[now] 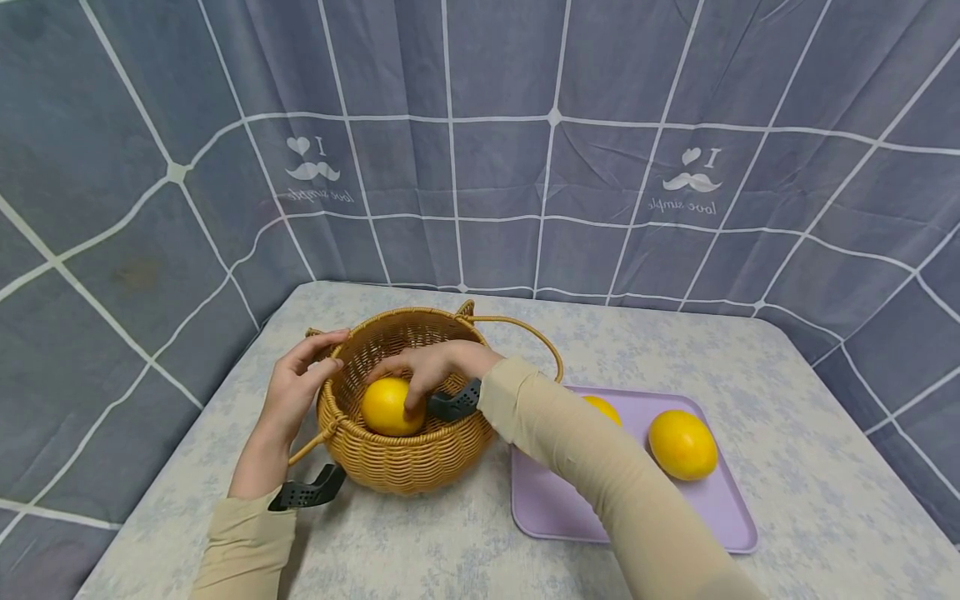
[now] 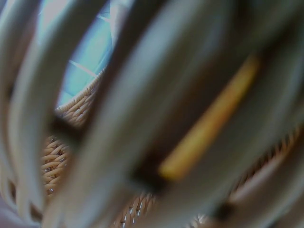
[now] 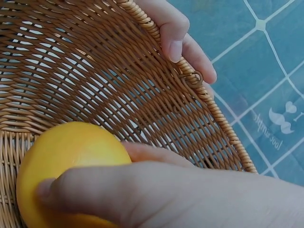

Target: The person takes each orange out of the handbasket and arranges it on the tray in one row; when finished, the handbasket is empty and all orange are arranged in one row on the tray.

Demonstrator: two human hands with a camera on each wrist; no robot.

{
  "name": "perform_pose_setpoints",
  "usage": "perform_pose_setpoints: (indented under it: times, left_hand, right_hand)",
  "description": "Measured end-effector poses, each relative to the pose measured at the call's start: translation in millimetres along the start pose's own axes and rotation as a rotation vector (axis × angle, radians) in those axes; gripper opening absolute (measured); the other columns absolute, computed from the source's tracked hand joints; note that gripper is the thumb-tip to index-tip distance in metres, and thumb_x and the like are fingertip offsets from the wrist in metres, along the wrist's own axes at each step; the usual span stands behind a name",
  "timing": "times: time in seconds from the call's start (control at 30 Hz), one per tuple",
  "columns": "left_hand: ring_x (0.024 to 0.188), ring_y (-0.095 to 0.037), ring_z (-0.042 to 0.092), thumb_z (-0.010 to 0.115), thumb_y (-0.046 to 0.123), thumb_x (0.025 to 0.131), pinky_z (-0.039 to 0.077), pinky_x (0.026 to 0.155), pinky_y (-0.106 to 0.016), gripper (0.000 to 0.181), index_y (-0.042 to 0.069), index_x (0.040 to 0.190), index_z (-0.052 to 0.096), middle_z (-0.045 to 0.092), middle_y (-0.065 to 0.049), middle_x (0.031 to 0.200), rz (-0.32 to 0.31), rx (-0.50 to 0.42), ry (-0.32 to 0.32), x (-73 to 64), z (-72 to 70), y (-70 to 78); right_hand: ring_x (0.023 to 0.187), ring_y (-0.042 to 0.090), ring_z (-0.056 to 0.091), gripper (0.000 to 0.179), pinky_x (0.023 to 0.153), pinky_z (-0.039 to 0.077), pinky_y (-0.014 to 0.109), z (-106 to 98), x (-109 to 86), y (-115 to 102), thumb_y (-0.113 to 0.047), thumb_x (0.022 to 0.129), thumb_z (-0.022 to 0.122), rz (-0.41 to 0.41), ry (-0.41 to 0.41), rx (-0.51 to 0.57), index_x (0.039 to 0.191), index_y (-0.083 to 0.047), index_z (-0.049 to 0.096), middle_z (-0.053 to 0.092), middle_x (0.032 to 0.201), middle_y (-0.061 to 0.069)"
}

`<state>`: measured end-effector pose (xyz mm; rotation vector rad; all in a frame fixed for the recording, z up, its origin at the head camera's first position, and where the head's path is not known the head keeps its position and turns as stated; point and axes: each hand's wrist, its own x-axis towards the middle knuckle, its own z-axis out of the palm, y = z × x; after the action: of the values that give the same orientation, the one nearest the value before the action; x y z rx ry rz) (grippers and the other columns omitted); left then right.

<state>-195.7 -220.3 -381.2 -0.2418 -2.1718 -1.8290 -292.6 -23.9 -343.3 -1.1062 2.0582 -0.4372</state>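
Note:
A yellow, slightly oval fruit [image 1: 388, 408] is inside a round wicker basket [image 1: 408, 464]. My right hand [image 1: 437, 367] reaches over the rim and holds this fruit, its thumb across the near side in the right wrist view, where the fruit [image 3: 71, 147] fills the lower left. With my left hand [image 1: 291, 390] I grip the basket's left rim, fingertips hooked over the edge. Blurred wicker strands [image 2: 128, 123] cover most of the left wrist view, and a yellow strip shows between them.
Right of the basket lies a lilac tray [image 1: 551, 504] bearing another yellow fruit [image 1: 682, 445] and a second one [image 1: 602, 408], partly hidden by my right sleeve. The basket's loop handle [image 1: 536, 331] leans toward the tray. A grey-blue checked curtain [image 1: 495, 167] stands behind the table.

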Motion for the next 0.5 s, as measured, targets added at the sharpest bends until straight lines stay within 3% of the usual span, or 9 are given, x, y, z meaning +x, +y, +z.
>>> perform_pose_setpoints:
  times: [0.13, 0.27, 0.5]
  left_hand:
    - [0.110, -0.012, 0.048, 0.053, 0.007, 0.094, 0.043, 0.084, -0.017, 0.031, 0.005, 0.125, 0.059, 0.055, 0.008, 0.123, -0.002, -0.001, 0.002, 0.5, -0.1, 0.1]
    - [0.110, -0.012, 0.048, 0.053, 0.006, 0.094, 0.043, 0.084, -0.016, 0.031, 0.005, 0.124, 0.060, 0.056, 0.007, 0.124, 0.001, -0.005, 0.003, 0.5, -0.2, 0.0]
    - [0.110, -0.012, 0.047, 0.053, 0.007, 0.094, 0.043, 0.085, -0.016, 0.031, 0.005, 0.125, 0.059, 0.055, 0.008, 0.124, 0.006, -0.004, -0.004, 0.2, -0.3, -0.3]
  right_hand:
    - [0.110, 0.017, 0.047, 0.067, 0.086, 0.045, 0.025, -0.1, 0.1, 1.4, -0.011, 0.073, 0.080, -0.025, -0.009, 0.102, 0.128, -0.021, 0.043, 0.042, 0.129, 0.004]
    - [0.105, 0.015, 0.048, 0.065, 0.084, 0.045, 0.025, -0.3, 0.1, 2.0, -0.014, 0.071, 0.082, -0.024, -0.004, 0.093, 0.122, -0.023, 0.043, 0.042, 0.125, 0.002]
    - [0.108, 0.014, 0.047, 0.071, 0.087, 0.043, 0.025, -0.6, 0.5, 1.9, -0.017, 0.075, 0.080, -0.028, -0.039, 0.024, 0.134, -0.022, 0.041, 0.044, 0.127, 0.001]
